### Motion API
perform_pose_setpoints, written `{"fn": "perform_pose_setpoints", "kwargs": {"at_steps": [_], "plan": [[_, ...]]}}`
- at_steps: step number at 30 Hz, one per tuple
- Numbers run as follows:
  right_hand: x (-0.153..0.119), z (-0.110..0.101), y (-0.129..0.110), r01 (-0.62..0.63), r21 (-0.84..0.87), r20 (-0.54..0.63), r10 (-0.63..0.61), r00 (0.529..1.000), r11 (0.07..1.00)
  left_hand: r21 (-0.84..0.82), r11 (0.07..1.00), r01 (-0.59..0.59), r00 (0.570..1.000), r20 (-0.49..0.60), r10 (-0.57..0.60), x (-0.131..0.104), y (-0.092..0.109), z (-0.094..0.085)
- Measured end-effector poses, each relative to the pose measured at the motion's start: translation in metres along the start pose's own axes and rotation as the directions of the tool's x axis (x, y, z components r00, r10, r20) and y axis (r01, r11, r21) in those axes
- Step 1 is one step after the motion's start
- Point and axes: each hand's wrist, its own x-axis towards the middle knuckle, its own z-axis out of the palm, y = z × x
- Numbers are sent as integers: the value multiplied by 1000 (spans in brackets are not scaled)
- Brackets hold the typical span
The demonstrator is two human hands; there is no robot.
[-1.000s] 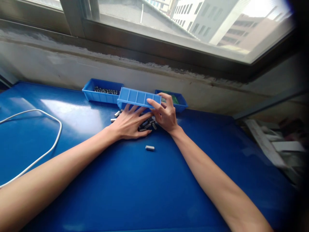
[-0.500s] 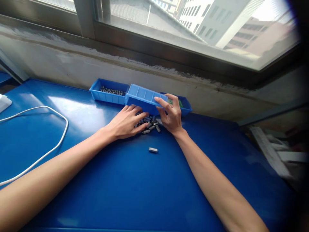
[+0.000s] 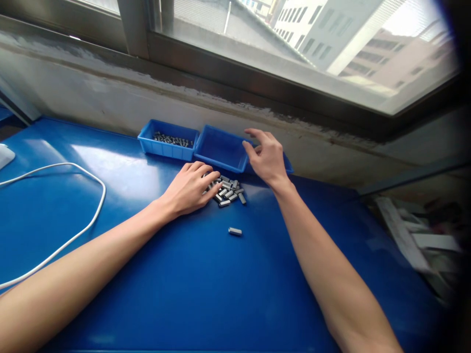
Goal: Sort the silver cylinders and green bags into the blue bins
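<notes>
My left hand lies palm down with fingers spread at the left side of a pile of metal cylinders, touching some of them. Behind the pile, an upright blue bin shows a bare inside. At its right end my right hand is raised with thumb and fingers apart and nothing between them. It partly hides another blue bin at the right. One single cylinder lies on the table in front of the pile.
To the left, a blue bin holds many small screws. A white cable curves over the left of the blue table, near a white object. A wall and window stand behind the bins.
The middle bin, earlier tipped over the pile in my right hand, now stands upright in the row. My right hand has let go of it and moved slightly right.
</notes>
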Motion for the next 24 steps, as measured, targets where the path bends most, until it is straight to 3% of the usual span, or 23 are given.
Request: {"fn": "perform_pose_setpoints", "kwargs": {"at_steps": [3, 6, 10, 16, 21, 24], "plan": [[0, -1, -4, -34, -69, 40, 37, 999, 997, 1, 1000, 21, 1000, 5, -21, 0, -1, 2], [-6, 2, -9, 9, -95, 114, 2, 994, 995, -6, 999, 48, 999, 1, -48, 0, -2, 6], [-17, 6, -14, 46, -136, 99, -33, 995, 990, -11, 995, 97, 995, 1, -97, 0, -2, 6], [-24, 10, -9, 193, -137, 254, -153, 955, 972, 75, 969, 234, 972, -27, -232, -1, 2, 5], [-24, 18, -6, 199, -158, 261, -154, 953, 967, 94, 948, 303, 953, -1, -304, -3, 4, 10], [-30, 15, -14, 193, -62, 167, -180, 969, 979, 46, 953, 300, 953, 38, -302, -3, 5, 12]]}}
